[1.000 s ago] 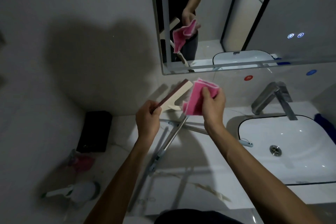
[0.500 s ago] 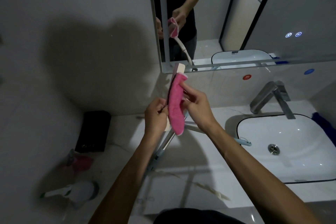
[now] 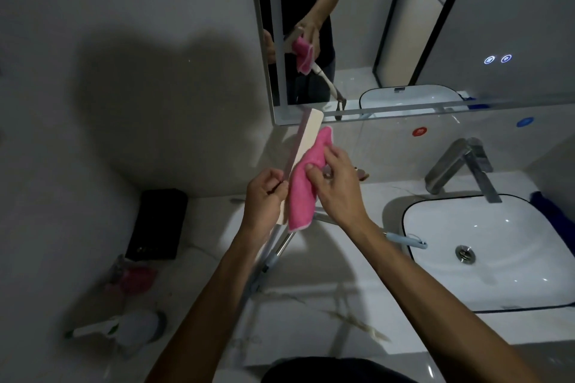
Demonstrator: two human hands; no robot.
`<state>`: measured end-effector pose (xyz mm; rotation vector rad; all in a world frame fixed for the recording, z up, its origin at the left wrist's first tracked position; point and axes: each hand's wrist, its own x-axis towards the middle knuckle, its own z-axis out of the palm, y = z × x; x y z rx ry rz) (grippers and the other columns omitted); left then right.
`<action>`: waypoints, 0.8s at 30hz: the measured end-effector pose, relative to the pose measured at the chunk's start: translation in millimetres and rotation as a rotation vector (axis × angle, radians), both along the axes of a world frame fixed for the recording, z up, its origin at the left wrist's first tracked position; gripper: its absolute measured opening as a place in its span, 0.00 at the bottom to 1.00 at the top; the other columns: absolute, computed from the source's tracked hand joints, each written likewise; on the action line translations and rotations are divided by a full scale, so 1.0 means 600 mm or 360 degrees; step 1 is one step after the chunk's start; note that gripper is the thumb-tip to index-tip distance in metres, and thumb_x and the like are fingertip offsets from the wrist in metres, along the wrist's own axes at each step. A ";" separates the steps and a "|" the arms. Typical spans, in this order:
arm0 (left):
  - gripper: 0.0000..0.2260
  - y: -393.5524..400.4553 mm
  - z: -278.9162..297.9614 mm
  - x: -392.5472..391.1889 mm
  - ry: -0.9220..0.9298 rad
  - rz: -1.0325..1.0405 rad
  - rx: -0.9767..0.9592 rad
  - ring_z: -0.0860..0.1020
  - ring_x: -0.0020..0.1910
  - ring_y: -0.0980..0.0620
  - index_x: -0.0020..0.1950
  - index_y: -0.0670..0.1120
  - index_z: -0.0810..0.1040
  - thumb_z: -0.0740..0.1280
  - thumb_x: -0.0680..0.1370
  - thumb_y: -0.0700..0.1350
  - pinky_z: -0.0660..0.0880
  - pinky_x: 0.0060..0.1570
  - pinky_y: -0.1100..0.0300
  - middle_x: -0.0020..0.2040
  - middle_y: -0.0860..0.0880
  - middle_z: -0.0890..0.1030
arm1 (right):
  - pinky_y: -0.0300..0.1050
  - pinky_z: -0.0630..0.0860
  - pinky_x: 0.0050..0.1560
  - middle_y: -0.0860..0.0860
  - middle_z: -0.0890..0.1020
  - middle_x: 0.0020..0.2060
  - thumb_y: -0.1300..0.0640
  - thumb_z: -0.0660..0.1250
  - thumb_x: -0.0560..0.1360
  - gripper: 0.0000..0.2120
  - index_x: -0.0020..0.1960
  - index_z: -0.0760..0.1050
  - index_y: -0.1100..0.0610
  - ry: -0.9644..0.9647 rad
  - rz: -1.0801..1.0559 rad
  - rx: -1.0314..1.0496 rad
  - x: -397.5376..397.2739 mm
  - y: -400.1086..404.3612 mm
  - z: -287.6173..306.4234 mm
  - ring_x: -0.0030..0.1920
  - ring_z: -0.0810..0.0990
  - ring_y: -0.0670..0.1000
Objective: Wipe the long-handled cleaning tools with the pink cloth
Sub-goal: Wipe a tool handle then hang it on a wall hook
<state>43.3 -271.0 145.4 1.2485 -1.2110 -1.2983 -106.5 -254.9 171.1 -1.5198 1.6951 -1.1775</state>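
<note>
Over counter (image 3: 311,314); R hand (image 3: 337,186) rubs pink cloth (image 3: 303,186) on, prob., squeegee (image 3: 306,137).

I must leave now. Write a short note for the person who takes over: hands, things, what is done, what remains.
Left hand grips the lower end of the squeegee head, held up above the counter.
Right hand presses the pink cloth against the head.
Done: wiping of this head is under way.
Left: finish it, then wipe the long handles lying on the counter.
</note>
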 end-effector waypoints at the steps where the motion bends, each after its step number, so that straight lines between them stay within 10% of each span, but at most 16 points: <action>1: 0.10 0.002 0.004 -0.001 0.0036 -0.0051 -0.0034 0.78 0.41 0.51 0.38 0.51 0.77 0.68 0.77 0.38 0.74 0.45 0.53 0.39 0.50 0.80 | 0.54 0.75 0.67 0.54 0.71 0.65 0.49 0.62 0.83 0.19 0.69 0.74 0.59 0.0070 -0.0018 -0.0024 0.001 0.001 -0.001 0.64 0.73 0.52; 4: 0.08 0.005 0.014 -0.001 0.0075 -0.0185 -0.0194 0.77 0.39 0.53 0.40 0.47 0.78 0.71 0.72 0.50 0.75 0.42 0.59 0.38 0.57 0.79 | 0.51 0.79 0.61 0.47 0.76 0.52 0.51 0.56 0.86 0.15 0.65 0.73 0.58 -0.0051 0.0004 -0.0091 0.005 0.007 0.006 0.55 0.78 0.48; 12: 0.05 0.011 0.003 -0.004 0.0021 -0.0171 -0.0170 0.77 0.37 0.56 0.42 0.41 0.76 0.67 0.77 0.34 0.74 0.39 0.61 0.37 0.56 0.79 | 0.34 0.77 0.49 0.50 0.81 0.47 0.57 0.70 0.78 0.07 0.54 0.75 0.53 -0.0269 0.0299 0.0209 -0.010 0.005 0.018 0.47 0.80 0.44; 19: 0.05 0.002 0.000 -0.012 -0.0910 -0.0075 -0.0776 0.76 0.35 0.56 0.49 0.45 0.82 0.72 0.74 0.42 0.74 0.36 0.60 0.39 0.53 0.80 | 0.45 0.81 0.48 0.54 0.84 0.42 0.61 0.74 0.75 0.05 0.50 0.80 0.58 -0.0438 0.0197 0.0160 -0.016 0.002 0.005 0.43 0.83 0.50; 24: 0.05 -0.001 0.001 -0.013 -0.0836 -0.0135 -0.0579 0.78 0.33 0.53 0.41 0.55 0.78 0.72 0.75 0.47 0.78 0.36 0.52 0.33 0.54 0.79 | 0.52 0.80 0.49 0.55 0.81 0.40 0.61 0.73 0.76 0.03 0.48 0.80 0.59 -0.0502 0.0123 -0.0019 -0.012 0.005 0.003 0.42 0.79 0.51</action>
